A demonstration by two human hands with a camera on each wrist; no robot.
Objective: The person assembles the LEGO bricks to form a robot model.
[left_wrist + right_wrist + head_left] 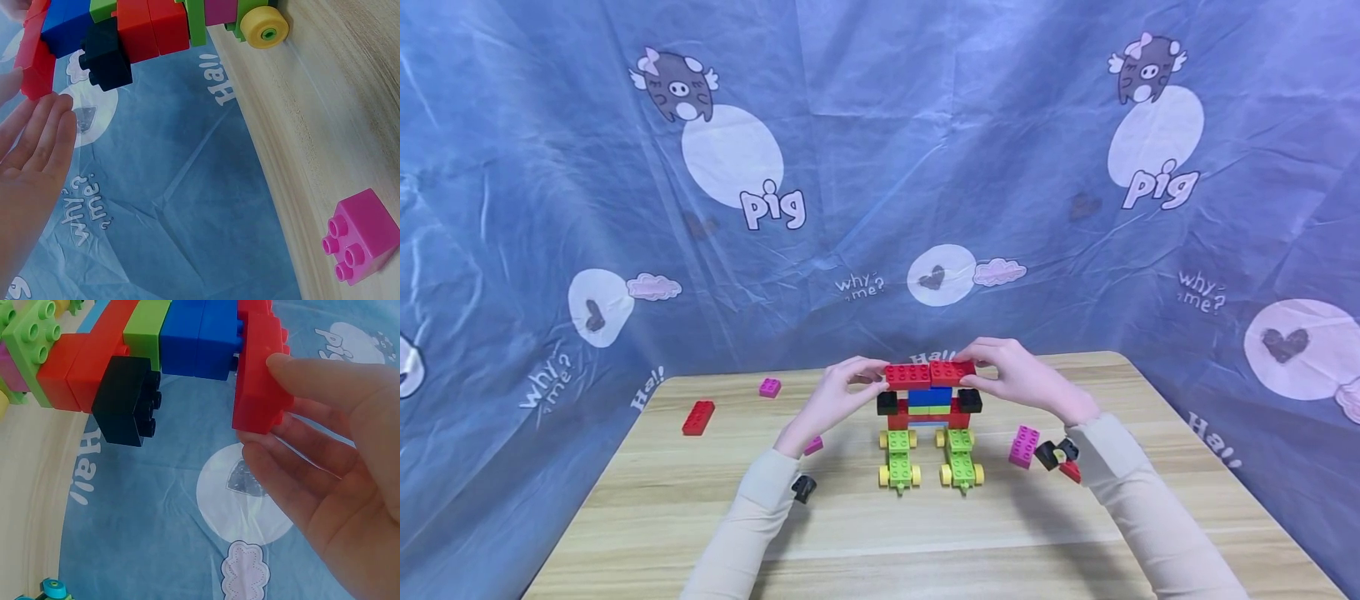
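Observation:
Two red bricks lie end to end along the top of a brick build. My left hand (837, 398) pinches the outer end of the left red brick (907, 377); its thumb and fingertips meet that end in the left wrist view. The right red brick (257, 375) is held by my right hand (1028, 377), thumb on one face and fingers behind. Beneath them sit blue bricks (929, 397), lime bricks, and a black brick (887, 404) and another black brick (122, 400) jutting out at either side. Lower red bricks (150, 28) rest above two lime wheeled bases (899, 471) with yellow wheels.
On the wooden table (880, 567), a red brick (698, 418) and a small pink brick (770, 387) lie at left. Another pink brick (362, 237) and a black piece (803, 488) are near my left forearm. At right are a larger pink brick (1024, 447) and black pieces (1057, 454).

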